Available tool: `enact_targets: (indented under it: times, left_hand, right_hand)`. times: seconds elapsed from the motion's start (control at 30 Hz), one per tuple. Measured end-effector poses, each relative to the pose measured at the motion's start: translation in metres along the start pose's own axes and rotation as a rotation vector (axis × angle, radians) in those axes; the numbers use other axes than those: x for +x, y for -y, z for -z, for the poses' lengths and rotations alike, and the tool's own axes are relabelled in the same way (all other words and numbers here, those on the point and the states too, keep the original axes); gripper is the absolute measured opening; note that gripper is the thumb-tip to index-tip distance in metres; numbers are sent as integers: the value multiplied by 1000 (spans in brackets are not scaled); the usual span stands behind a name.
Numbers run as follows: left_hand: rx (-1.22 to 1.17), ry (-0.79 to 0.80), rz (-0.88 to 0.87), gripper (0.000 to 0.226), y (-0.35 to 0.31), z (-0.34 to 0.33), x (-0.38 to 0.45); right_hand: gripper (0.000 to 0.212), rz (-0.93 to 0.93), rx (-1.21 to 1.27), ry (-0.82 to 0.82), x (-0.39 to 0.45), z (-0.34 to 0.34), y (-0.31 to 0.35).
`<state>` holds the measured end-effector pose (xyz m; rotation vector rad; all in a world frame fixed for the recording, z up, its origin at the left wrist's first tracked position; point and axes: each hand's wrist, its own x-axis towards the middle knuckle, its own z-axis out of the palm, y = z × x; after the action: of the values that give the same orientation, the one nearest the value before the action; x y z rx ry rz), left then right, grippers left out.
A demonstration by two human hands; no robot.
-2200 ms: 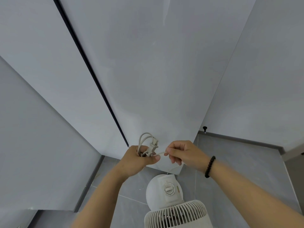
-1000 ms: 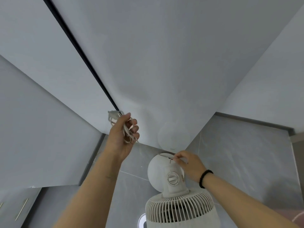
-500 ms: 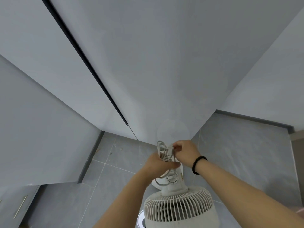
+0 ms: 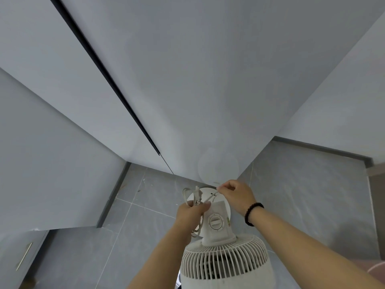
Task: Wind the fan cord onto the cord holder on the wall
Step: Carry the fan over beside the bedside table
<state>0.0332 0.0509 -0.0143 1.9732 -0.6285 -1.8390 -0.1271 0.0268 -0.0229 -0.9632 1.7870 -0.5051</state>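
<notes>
Grey walls behind one fan (image 4: 224, 261): left hand (image 4: 190, 212) grips seemingly several cord loops (image 4: 192, 198), right hand (image 4: 236, 195) pinches one strand.

A grey tiled floor (image 4: 145, 243) with pale grout lines runs up to light walls edged by a dark skirting strip (image 4: 113, 195). A white fan (image 4: 225, 265) stands on the floor, its round base (image 4: 208, 191) near the wall corner and its grille head nearest the camera.

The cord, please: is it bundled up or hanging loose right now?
Bundled: the cord sits in loops gripped by the left hand, while the right hand pinches one strand.
</notes>
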Motion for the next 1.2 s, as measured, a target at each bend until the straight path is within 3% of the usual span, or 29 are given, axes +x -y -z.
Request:
enact_targets:
  times: [0.07,0.2,0.3,0.4,0.53,0.63,0.77,1.2]
  left_hand:
    - [-68,-19,34,15,12,0,2]
    - [-72,-93,22,27,35,-5,2]
    - [15,-133,-45,47,52,-11,6]
    - [14,-53,-70,50,55,-14,9]
    - [-34,114,-40,57,59,-17,15]
    - [-34,213,-60,71,65,-16,25]
    - [-64,315,-119,48,66,-15,28]
    - [-229,220,-61,39,82,9,-18]
  right_hand:
    - [30,-61,4,-3,0,-3,-8]
    - [37,-172,-47,-24,-2,-8,-25]
    - [68,-307,21,22,1,-14,-45]
    - [79,-420,234,175,3,-25,-59]
    - [71,-400,278,266,4,-36,-74]
    - [87,-402,339,323,9,-39,-86]
    - [94,-396,364,376,24,-46,-108]
    - [108,-378,118,618,13,-69,-86]
